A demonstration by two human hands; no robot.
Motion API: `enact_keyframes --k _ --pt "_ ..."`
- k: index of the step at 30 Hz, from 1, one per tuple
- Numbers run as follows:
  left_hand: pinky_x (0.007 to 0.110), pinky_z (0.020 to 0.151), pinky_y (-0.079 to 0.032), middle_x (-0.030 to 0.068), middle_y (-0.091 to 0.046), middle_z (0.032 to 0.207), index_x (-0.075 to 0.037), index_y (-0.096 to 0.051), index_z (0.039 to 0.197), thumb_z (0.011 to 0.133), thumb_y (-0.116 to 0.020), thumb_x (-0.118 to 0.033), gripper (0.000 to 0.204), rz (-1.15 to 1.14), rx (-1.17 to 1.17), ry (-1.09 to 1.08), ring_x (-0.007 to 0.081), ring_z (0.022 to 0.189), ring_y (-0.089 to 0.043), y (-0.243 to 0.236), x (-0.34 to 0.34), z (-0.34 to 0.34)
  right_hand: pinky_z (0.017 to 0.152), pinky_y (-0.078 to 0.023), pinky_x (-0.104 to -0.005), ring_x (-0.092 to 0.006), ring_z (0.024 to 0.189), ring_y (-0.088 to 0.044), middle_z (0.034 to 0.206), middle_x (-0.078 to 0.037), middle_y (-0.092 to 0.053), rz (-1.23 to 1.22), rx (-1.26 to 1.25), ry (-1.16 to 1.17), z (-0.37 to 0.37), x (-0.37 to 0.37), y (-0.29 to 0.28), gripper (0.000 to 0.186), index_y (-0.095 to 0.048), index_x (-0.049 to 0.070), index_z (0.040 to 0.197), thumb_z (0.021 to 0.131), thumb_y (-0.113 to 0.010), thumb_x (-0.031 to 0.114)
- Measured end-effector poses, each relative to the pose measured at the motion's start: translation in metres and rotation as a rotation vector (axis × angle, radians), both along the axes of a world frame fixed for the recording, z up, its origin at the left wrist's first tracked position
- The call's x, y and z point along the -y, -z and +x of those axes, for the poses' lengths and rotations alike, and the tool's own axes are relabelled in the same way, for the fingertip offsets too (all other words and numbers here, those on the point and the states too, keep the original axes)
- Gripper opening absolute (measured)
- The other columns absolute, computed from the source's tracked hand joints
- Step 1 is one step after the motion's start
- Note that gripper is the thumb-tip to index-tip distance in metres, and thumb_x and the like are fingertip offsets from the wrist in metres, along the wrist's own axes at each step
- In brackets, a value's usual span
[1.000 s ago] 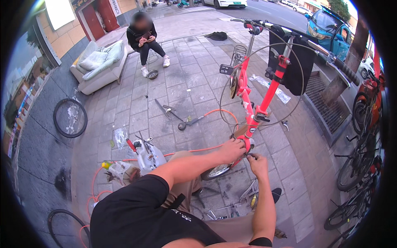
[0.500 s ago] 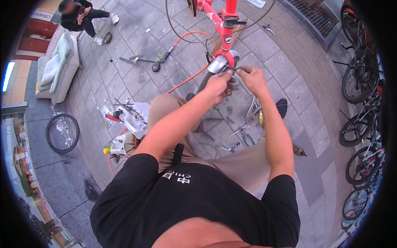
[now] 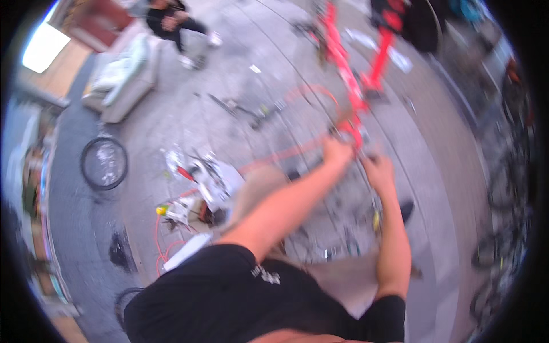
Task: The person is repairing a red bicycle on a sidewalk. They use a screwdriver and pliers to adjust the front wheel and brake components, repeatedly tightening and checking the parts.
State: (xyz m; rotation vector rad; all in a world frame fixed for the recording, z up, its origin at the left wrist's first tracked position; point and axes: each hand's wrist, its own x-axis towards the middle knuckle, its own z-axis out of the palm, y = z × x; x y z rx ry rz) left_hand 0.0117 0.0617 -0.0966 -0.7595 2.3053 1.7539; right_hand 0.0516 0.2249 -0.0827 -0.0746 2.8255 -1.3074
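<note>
A red bicycle frame (image 3: 341,57) slants down toward me, blurred by motion. At its lower end is the red fork (image 3: 353,136). My left hand (image 3: 338,150) is closed at the fork, its fingertips hidden and smeared. Just to the right, my right hand (image 3: 378,170) has its fingers curled together close to the fork end. Whatever is between those fingers is too blurred to make out. Loose hand tools (image 3: 337,250) lie on the paving below my hands, near my bent leg.
An orange hose (image 3: 286,153) runs over the paving. White bags with tools (image 3: 214,182) lie left of my knee. A tyre (image 3: 104,163) and a pale sofa (image 3: 127,80) are farther left. A seated person (image 3: 174,23) is at the back; parked bicycles (image 3: 497,240) line the right.
The whole view has swung, so the scene sits farther right and lower, and blurs. More of the red frame shows. My hands are a little farther apart, with the left now up by the fork.
</note>
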Motion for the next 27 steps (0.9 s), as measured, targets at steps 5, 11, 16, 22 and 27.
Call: enact_keyframes --k 5,11,16,22,27 --pt "0.051 0.097 -0.058 0.0300 -0.073 0.121 0.004 -0.076 0.116 0.085 -0.077 -0.035 0.050 -0.408 0.189 0.187 0.0425 0.115 -0.072 -0.042 0.015 -0.022 0.078 -0.057 -0.0392 -0.0234 0.082 -0.074 0.089 -0.022 -0.078 -0.184 0.087 0.079 0.016 0.006 -0.030 0.034 -0.077 -0.010 0.102 0.091 -0.072 0.022" --pt "0.048 0.086 -0.062 0.0237 -0.079 0.104 0.003 -0.079 0.105 0.086 -0.075 -0.033 0.040 -0.340 0.172 0.277 0.0384 0.097 -0.078 -0.017 0.044 -0.056 0.077 -0.055 -0.0373 -0.0196 0.082 -0.071 0.086 -0.018 -0.078 -0.251 0.081 0.085 0.020 0.023 -0.031 0.031 -0.078 -0.008 0.100 0.093 -0.075 0.021" --pt "0.042 0.058 -0.061 0.0202 -0.077 0.079 0.009 -0.078 0.094 0.089 -0.071 -0.032 0.041 -0.498 0.079 0.481 0.0303 0.064 -0.077 -0.045 0.009 -0.034 0.081 -0.057 -0.0399 -0.0270 0.084 -0.076 0.091 -0.024 -0.078 -0.238 0.076 0.093 0.015 0.002 -0.019 0.031 -0.078 -0.006 0.103 0.093 -0.074 0.024" --pt "0.044 0.052 -0.058 0.0210 -0.074 0.075 0.010 -0.077 0.093 0.091 -0.068 -0.029 0.040 -0.337 0.056 0.327 0.0300 0.060 -0.075 -0.005 0.013 -0.041 0.078 -0.056 -0.0373 -0.0200 0.083 -0.072 0.089 -0.019 -0.079 -0.215 0.020 0.054 0.018 0.010 -0.020 0.030 -0.079 -0.008 0.103 0.095 -0.073 0.021" --pt "0.045 0.049 -0.056 0.0194 -0.073 0.074 0.011 -0.076 0.093 0.094 -0.065 -0.026 0.039 -0.342 0.076 0.370 0.0294 0.058 -0.074 0.002 0.005 -0.051 0.079 -0.056 -0.0374 -0.0205 0.084 -0.073 0.089 -0.020 -0.079 -0.231 0.010 0.086 0.023 0.008 -0.021 0.029 -0.079 -0.006 0.103 0.094 -0.073 0.022"
